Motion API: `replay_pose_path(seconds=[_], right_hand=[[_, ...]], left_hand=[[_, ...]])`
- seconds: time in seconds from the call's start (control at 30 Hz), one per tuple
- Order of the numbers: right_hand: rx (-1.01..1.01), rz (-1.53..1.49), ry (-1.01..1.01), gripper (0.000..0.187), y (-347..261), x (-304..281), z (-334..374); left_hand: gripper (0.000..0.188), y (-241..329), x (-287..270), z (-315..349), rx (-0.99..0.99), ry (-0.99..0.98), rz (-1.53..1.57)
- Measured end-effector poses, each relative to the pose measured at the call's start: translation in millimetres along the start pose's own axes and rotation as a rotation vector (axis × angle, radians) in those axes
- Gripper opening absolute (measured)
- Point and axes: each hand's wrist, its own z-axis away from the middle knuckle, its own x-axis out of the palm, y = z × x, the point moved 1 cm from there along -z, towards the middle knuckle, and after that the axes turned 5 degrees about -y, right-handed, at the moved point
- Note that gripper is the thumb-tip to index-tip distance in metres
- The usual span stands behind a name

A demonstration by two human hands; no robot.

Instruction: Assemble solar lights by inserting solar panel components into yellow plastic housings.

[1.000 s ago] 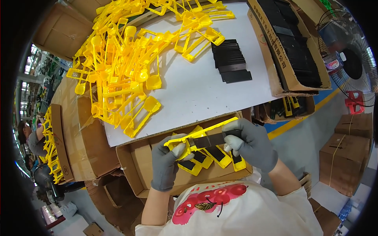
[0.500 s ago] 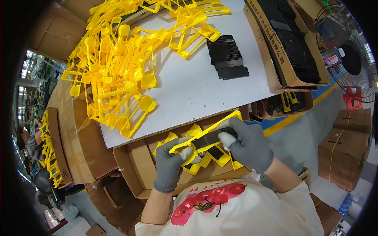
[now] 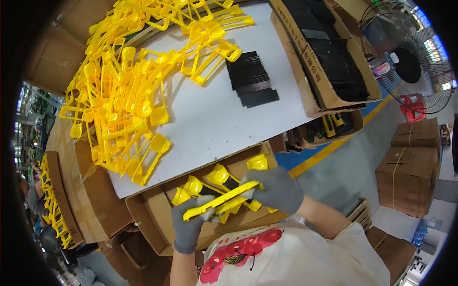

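Observation:
Both hands wear grey gloves and grip a long yellow plastic frame [image 3: 222,200], seen nearly edge-on. My left hand [image 3: 188,225] closes on its near-left end, and my right hand [image 3: 280,191] closes on its right end. The black plate seen in this frame earlier is hidden by the tilt. Beneath the hands, an open carton [image 3: 149,209] holds several yellow frames [image 3: 218,174], some with black plates in them. Ahead on the white table, a fanned row of thin black plates [image 3: 252,80] lies beside a big heap of yellow frames [image 3: 119,102].
A long carton packed with black plates [image 3: 329,50] stands at the table's right side. Below it, another box [image 3: 352,131] holds yellow and black pieces. A floor fan [image 3: 408,64], red stool [image 3: 413,107] and closed cartons [image 3: 405,181] are at right. A large carton [image 3: 78,190] stands left.
My hands have rolled the yellow frame from a slanted, face-showing pose to nearly edge-on and brought it lower. The table and its things have shifted left in view.

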Motion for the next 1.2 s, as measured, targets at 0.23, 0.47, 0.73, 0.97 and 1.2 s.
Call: replay_pose_path(seconds=[0.23, 0.47, 0.73, 0.97, 1.2], right_hand=[[-0.182, 0.077, -0.156, 0.029, 11, 19, -8], [-0.22, 0.712, 0.283, 0.025, 57, -84, -114], [-0.162, 0.896, 0.105, 0.029, 64, -100, -139], [-0.138, 0.782, 0.065, 0.028, 61, -103, -140], [-0.187, 0.457, 0.184, 0.015, 30, -109, -109]], left_hand=[[0.026, -11, -36, 26, -0.071, 0.056, -0.103], [0.026, -16, -161, 33, -0.398, 0.044, -0.203], [0.05, -23, -105, -11, -0.087, 0.113, -1.483], [0.023, 83, -66, -92, 0.759, 0.308, -1.614], [0.025, 71, -81, -137, 0.598, 0.046, -1.986]])
